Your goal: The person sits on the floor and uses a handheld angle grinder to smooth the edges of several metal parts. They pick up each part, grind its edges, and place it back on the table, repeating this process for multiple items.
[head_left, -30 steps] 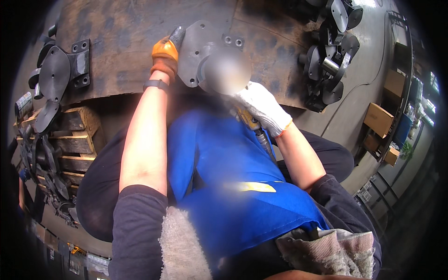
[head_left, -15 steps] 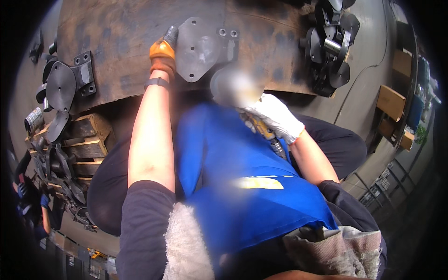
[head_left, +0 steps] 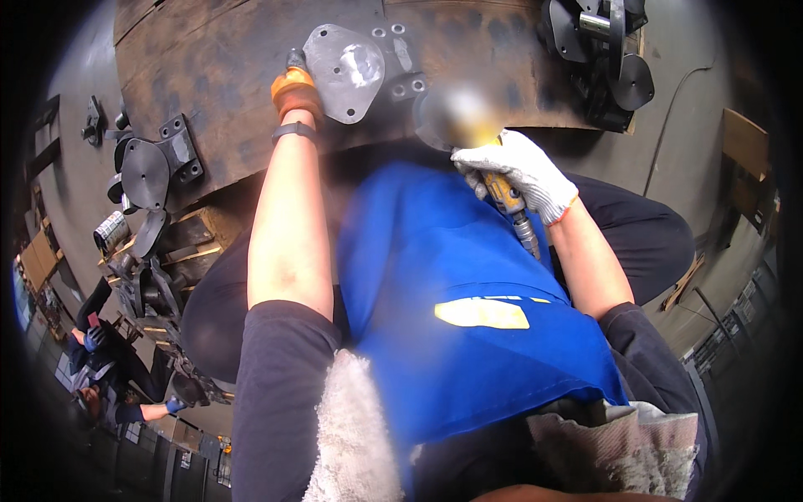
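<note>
The floor (head_left: 682, 100) is plain grey, showing on both the left and right, and looks palest over on the far left. The counter (head_left: 209, 100) stretches across the far side, brown and pretty beat up, with dark smudges and a couple of seams. There's a slatted wooden pallet (head_left: 191, 237) near its left end, on the near side. On the right a thin dark cable (head_left: 667, 119) snakes along the floor, with some brown cardboard (head_left: 743, 144) past it. Bright patch of light at the left rim, kinda dim below.
</note>
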Available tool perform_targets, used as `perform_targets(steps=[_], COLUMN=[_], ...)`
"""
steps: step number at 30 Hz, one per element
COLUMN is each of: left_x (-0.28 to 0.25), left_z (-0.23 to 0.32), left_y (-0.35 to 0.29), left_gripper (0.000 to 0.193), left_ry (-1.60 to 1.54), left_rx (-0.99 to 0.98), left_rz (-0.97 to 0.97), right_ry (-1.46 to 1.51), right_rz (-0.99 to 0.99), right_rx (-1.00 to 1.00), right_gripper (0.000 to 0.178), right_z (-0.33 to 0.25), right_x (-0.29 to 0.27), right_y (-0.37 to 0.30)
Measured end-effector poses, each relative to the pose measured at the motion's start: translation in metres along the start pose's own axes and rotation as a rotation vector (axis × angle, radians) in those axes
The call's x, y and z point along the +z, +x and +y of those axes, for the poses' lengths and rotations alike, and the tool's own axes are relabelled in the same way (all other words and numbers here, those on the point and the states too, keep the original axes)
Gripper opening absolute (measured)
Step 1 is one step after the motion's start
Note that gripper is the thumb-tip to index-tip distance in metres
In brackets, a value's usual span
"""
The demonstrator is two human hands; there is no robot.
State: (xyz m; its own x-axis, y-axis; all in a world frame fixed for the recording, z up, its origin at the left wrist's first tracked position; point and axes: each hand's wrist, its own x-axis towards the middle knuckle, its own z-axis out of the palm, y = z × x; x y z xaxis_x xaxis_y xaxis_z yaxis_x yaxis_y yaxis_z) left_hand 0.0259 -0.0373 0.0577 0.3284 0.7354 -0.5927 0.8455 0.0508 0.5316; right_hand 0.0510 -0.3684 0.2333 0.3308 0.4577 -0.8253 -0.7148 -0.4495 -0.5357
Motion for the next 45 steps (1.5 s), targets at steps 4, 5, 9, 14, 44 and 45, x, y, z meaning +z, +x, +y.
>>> perform_targets(steps=[4,5,9,14,44,45], left_x=[0.005,-0.001,0.01,-0.003,0.002,0.004], left_z=[-0.05,-0.025,-0.059,-0.028,-0.043,-0.043], left_y=[0.039,0.007,0.05,0.0,0.01,0.01], left_gripper=[0.063,0.062,0.061,0.062,0.063,0.062], left_ry=[-0.424,-0.477,-0.613,-0.712,-0.48,-0.497], left_rx=[0.11,0.077,0.056,0.026,0.323,0.295], left_rz=[-0.145,-0.186,-0.298,-0.306,-0.134,-0.149], right_ry=[-0.242,-0.406,-0.578,-0.542,-0.634,-0.672], right_rz=[-0.04,-0.008,-0.046,-0.081,-0.117,-0.097], right_rx=[-0.077,-0.164,-0.226,-0.105,-0.056,-0.036], right_gripper=[0.028,0.032,0.041,0.04,0.05,0.051], right_z=[-0.011,-0.016,-0.032,-0.044,-0.063,-0.066], right_x=[0.011,0.016,0.037,0.056,0.086,0.089], right_y=[0.006,0.008,0.025,0.051,0.081,0.077])
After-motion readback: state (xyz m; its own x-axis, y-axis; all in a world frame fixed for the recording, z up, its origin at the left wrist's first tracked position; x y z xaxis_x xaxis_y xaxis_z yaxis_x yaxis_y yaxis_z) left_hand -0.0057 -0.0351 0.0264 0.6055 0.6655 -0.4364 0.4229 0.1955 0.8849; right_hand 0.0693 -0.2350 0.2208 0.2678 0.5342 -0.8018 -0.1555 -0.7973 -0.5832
